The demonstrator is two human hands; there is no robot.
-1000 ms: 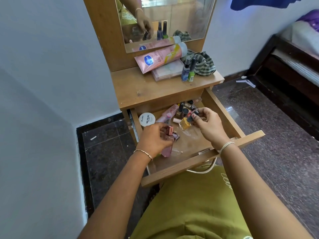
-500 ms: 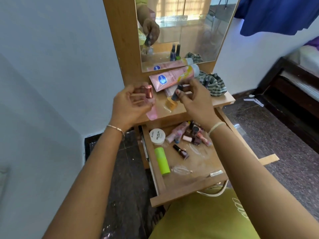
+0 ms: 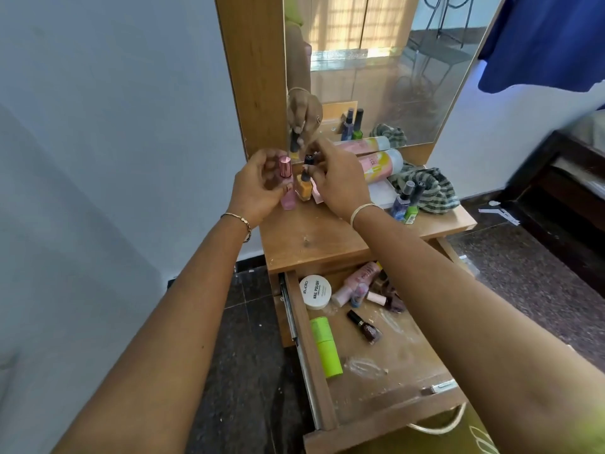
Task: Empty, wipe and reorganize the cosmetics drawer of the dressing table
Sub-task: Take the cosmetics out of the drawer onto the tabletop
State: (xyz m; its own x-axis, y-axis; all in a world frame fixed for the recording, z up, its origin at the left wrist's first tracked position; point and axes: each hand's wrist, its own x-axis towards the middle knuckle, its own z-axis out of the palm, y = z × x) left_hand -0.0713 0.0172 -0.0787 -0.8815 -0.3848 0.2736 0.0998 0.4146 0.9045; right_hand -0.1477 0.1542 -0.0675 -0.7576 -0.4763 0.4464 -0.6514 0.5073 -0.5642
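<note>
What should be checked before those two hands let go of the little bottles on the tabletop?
1. Pink glass bottle with rose-gold cap upright in the left hand grip: ok.
2. Yellow glass bottle with dark cap upright in the right hand grip: ok.
3. Both bases resting flat on the wooden tabletop: cannot tell.
4. Bare tabletop free for more items: ok.
5. Wooden drawer emptied: not ok; white round tub, lime-green tube and dark maroon bottle lie inside.
6. Drawer floor clean: not ok, white smears.
</note>
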